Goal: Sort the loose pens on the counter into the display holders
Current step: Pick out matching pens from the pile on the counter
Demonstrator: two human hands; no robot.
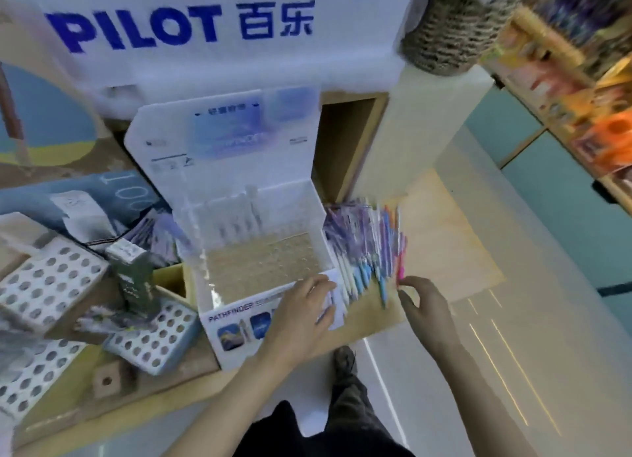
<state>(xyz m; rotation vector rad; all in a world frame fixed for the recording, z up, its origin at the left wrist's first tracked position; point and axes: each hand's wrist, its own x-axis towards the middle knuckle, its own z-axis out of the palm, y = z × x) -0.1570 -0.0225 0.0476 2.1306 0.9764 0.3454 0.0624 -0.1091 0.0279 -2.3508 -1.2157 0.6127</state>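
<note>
Loose pens (369, 251) lie fanned on the wooden counter (444, 244), just right of the white display holder (260, 261). The left hand (301, 306) rests straight-fingered on its front corner. The right hand (424, 306), fingers loosely spread, holds nothing and sits near a pink pen (400, 268). 3 perforated trays (51, 279) and a green box (133, 275) crowd the left

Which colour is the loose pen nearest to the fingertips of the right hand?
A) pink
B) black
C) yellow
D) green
A: the pink pen ends right beside the right hand, which reaches toward it.
</note>
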